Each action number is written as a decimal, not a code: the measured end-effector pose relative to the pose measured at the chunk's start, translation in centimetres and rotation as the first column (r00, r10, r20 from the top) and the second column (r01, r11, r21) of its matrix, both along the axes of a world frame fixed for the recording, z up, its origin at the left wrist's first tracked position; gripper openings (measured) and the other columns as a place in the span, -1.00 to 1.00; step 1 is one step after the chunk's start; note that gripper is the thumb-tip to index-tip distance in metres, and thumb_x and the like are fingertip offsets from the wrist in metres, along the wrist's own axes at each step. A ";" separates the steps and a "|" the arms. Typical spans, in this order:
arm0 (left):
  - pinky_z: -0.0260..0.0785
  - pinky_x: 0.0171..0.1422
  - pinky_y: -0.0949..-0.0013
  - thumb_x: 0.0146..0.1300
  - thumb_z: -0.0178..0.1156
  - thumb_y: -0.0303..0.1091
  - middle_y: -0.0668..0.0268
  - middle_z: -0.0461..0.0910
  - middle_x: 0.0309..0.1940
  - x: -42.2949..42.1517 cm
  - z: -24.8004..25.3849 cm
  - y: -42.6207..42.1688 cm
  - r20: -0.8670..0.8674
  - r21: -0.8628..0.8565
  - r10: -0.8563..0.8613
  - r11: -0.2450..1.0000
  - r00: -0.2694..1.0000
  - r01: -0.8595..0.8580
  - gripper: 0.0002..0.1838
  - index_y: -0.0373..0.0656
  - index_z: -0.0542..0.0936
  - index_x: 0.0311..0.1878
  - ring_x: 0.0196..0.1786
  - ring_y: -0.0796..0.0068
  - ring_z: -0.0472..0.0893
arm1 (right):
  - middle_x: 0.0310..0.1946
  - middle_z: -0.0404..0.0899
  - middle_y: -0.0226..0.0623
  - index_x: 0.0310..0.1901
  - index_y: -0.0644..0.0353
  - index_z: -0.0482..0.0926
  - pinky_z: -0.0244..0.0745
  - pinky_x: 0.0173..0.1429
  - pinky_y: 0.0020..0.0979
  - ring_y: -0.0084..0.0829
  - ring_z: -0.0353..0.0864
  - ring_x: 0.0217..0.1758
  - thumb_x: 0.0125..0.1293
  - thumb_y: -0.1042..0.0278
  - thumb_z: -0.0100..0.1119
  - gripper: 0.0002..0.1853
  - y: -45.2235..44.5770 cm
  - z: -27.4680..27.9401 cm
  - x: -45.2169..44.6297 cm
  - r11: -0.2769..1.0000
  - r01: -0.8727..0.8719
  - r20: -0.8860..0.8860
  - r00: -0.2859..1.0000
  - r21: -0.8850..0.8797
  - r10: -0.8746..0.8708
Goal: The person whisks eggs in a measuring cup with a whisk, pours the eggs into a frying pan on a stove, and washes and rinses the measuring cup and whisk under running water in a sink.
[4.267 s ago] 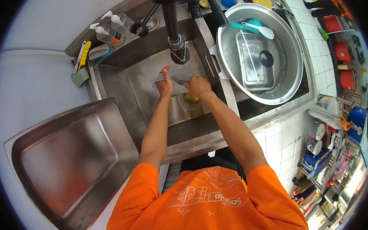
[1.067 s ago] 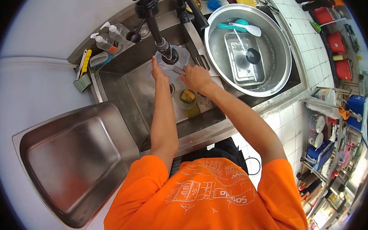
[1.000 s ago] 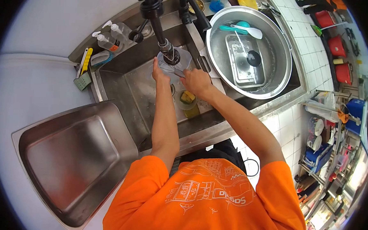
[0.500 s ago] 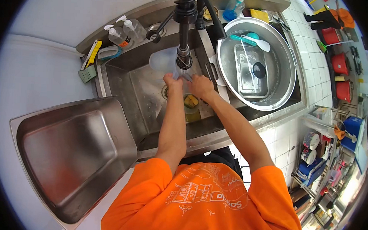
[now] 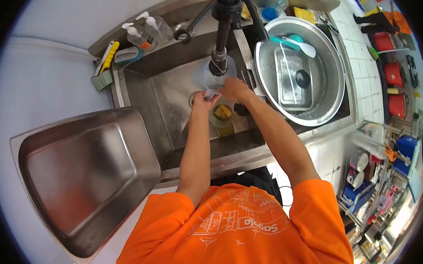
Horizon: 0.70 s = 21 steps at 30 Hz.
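A translucent plastic jug [image 5: 202, 76] is under the black spray tap [image 5: 219, 61] over the sink, partly hidden behind the nozzle. My left hand [image 5: 205, 101] is closed around the handle end of the jug, palm turned up. From the other side my right hand [image 5: 236, 89] reaches in, its curled fingers against the jug near the handle; the fingertips are partly hidden. Just below my hands, a small round container [image 5: 214, 119] in the sink holds a yellow sponge [image 5: 223, 111]. The round drain [image 5: 192, 100] shows left of my left hand.
A deep steel pan [image 5: 85, 164] is at the left. On the right, a large round pot [image 5: 342, 86] holds water, a clear lid with a black knob [image 5: 302, 78] and utensils. Pump bottles [image 5: 138, 36] line the back ledge. Another person [image 5: 379, 22] stands far right.
The jug has moved right, under the tap nozzle. My left hand has turned and shifted slightly lower; my right hand has moved a little right. The view has shifted slightly.
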<state>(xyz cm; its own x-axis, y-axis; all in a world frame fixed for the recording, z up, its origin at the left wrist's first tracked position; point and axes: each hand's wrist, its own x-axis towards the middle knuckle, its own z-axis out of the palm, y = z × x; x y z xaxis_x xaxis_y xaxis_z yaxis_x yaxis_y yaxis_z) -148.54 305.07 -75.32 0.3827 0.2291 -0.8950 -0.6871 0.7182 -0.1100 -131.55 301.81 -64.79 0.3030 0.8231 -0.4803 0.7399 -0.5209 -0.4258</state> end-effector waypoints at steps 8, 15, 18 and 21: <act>0.35 0.33 -0.31 0.44 -0.24 -0.35 -0.06 0.39 0.27 -0.8 -1.7 -2.4 -0.005 -0.027 0.129 0.991 0.992 -0.130 -0.57 -0.36 0.37 0.26 0.30 -0.19 0.39 | -0.12 0.64 0.18 -0.08 0.37 0.63 0.53 0.09 -0.10 0.09 0.63 0.03 0.20 -0.28 0.16 -0.30 -2.6 -1.3 -1.2 0.997 -0.067 -0.050 0.997 -0.048 0.065; 0.38 0.28 -0.36 0.41 -0.29 -0.38 -0.12 0.38 0.25 -1.4 -2.9 -2.1 -0.114 0.160 0.007 0.987 0.993 0.011 -0.55 -0.42 0.31 0.26 0.26 -0.24 0.43 | -0.20 0.66 0.16 -0.09 0.31 0.66 0.61 -0.13 -0.06 0.02 0.70 -0.16 0.28 -0.19 0.14 -0.41 -4.6 1.6 -0.5 0.999 -0.002 0.155 0.988 0.036 -0.004; 0.38 0.28 -0.36 0.41 -0.29 -0.36 -0.12 0.36 0.26 -1.8 -2.7 -1.0 -0.147 0.192 -0.001 0.981 0.989 0.029 -0.55 -0.43 0.27 0.26 0.27 -0.25 0.42 | -0.20 0.66 0.16 -0.08 0.31 0.65 0.62 -0.16 -0.06 0.01 0.71 -0.17 0.25 -0.22 0.15 -0.38 -4.3 4.4 -0.3 0.993 0.077 -0.035 0.996 -0.087 -0.080; 0.39 0.28 -0.34 0.42 -0.28 -0.37 -0.10 0.34 0.28 -2.2 -2.2 -1.3 -0.149 0.178 0.049 0.984 0.988 -0.022 -0.57 -0.42 0.24 0.25 0.28 -0.23 0.41 | -0.25 0.67 0.14 -0.12 0.32 0.66 0.62 -0.15 -0.04 0.01 0.72 -0.20 0.25 -0.23 0.14 -0.38 -5.6 3.2 -0.5 0.993 0.031 -0.050 0.998 -0.116 -0.037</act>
<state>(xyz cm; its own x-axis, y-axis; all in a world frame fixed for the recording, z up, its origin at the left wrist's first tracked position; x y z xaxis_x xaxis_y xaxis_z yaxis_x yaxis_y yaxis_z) -150.73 303.77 -77.56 0.2340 0.3985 -0.8868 -0.7114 0.6919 0.1232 -132.00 296.26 -61.58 0.3020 0.7511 -0.5871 0.6995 -0.5930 -0.3988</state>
